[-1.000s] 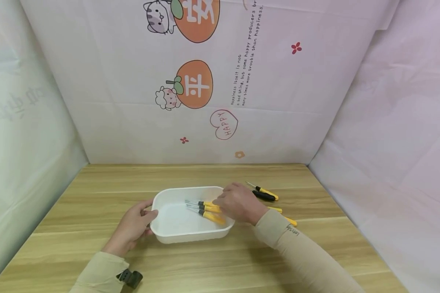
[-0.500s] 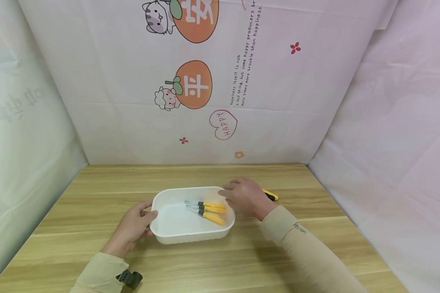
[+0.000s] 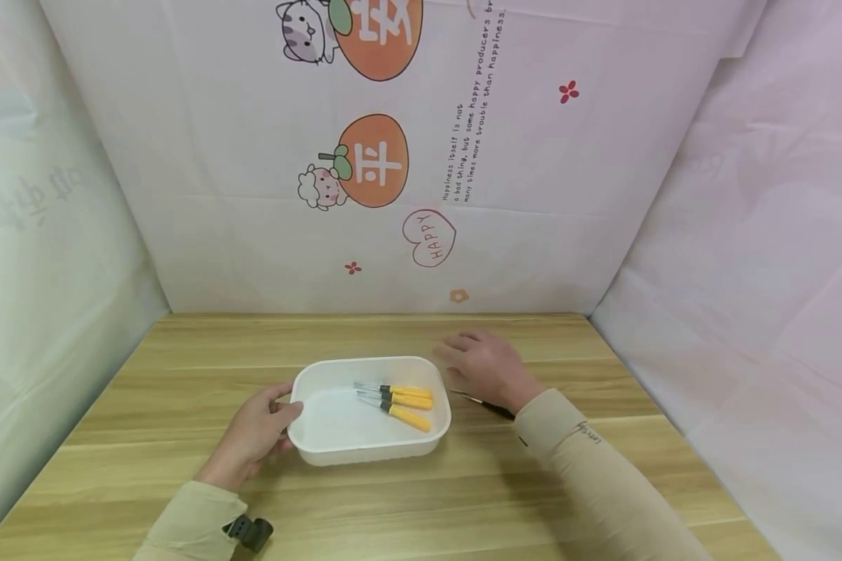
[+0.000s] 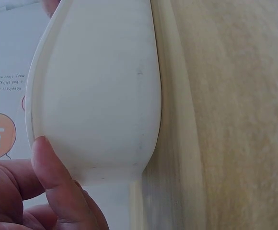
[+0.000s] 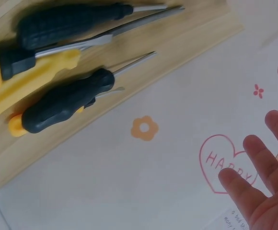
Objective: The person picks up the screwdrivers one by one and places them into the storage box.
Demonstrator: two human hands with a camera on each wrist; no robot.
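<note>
My left hand [image 3: 256, 427] grips the left end of a white plastic basin [image 3: 337, 451], with the thumb over its rim. Close up in the left wrist view, the fingers [image 4: 57, 179] lie against the basin's edge. Several yellow-handled screwdrivers [image 3: 408, 418] lie inside towards the right end, tips pointing left. Past the basin's right end, my right hand [image 3: 487, 366] is over the table, fingers extended and holding nothing. Under it lies a black-handled screwdriver [image 3: 494, 408], partly hidden by the wrist. The right wrist view shows more loose tools, among them a screwdriver with a black handle [image 5: 69, 100].
Also on the table are another black-handled screwdriver [image 5: 72, 24] and a yellow handle [image 5: 33, 79], seen in the right wrist view. A printed white sheet [image 3: 519, 234] rises behind the wooden tabletop [image 3: 365, 510], and white sheets flank both sides.
My right hand has come away from the yellow handles inside the basin, moving right and back, and its fingers have straightened. Left hand and basin have stayed put.
</note>
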